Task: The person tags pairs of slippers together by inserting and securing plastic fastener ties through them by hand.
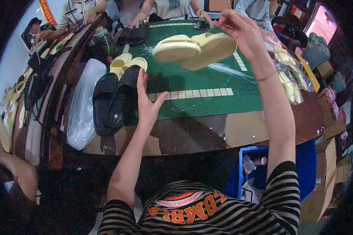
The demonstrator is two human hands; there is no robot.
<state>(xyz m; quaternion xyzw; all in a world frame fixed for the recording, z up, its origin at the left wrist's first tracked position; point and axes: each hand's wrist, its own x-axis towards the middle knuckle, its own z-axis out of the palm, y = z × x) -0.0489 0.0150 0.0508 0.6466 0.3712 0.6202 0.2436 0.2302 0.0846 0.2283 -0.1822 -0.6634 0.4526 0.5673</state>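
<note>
A pair of pale yellow slippers [210, 51] is in the air above the green table mat, soles tilted down. My right hand [244, 33] is raised at their right end, fingers curled over that end; the exact contact is partly hidden. My left hand [148, 102] is open, thumb and fingers apart. Its fingers are beside a pair of black slippers [113, 103] at the table's left. Behind those black slippers rests another pale yellow pair [126, 64].
A clear plastic bundle [85, 105] lies left of the black slippers. Bagged yellow slippers [291, 84] are piled at the right edge. A blue bin [308, 168] stands below the table's right front. Other people's hands [136, 22] are at the far side, near dark slippers [133, 35].
</note>
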